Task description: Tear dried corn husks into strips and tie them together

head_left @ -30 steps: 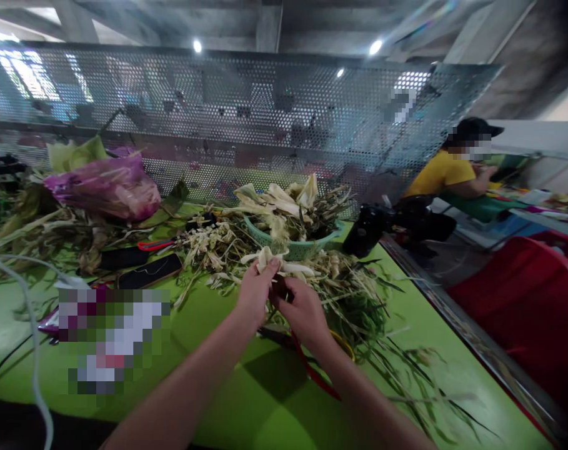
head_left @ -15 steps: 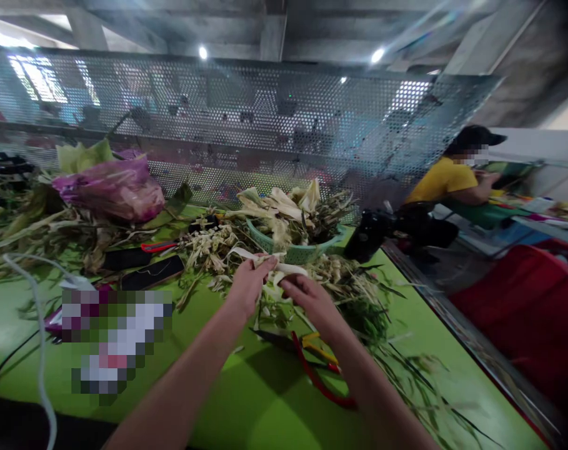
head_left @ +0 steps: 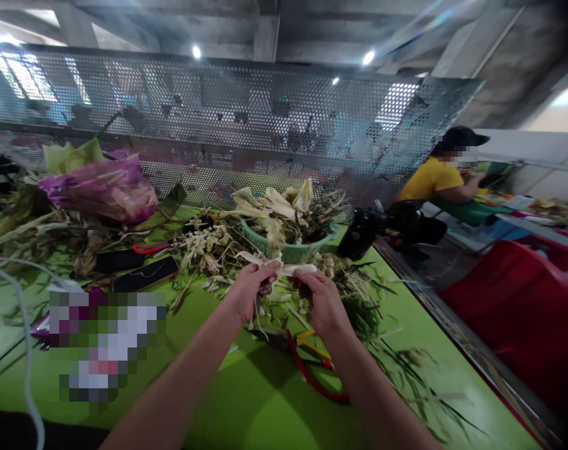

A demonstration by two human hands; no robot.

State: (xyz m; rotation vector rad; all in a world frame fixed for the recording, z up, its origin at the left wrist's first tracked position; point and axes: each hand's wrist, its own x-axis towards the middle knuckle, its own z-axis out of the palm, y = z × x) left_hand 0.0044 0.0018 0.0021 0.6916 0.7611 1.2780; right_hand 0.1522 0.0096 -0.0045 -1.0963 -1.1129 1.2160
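Between my two hands stretches a pale corn husk strip (head_left: 290, 270), held just in front of the basket. My left hand (head_left: 252, 289) pinches its left part, and thin pale fibres hang down below the fingers. At the other end, my right hand (head_left: 322, 297) grips the strip between thumb and fingers. Under the right wrist lie red-handled scissors (head_left: 307, 372), with a yellow-handled tool (head_left: 312, 345) beside them. A green plastic basket (head_left: 290, 253) behind the hands is heaped with dried husks (head_left: 277, 205).
Dry scraps (head_left: 209, 247) surround the basket. At left are a purple plastic bag (head_left: 105, 187), a dark phone-like slab (head_left: 145, 275), a red cutter (head_left: 150, 248) and a white cable (head_left: 25, 337). A black bottle-like object (head_left: 356, 234) stands right. Beyond sits a person in yellow (head_left: 427, 178).
My right hand has moved slightly right and turned, and the strip, looped before, now lies straight between my hands. The whole view has shifted a little.
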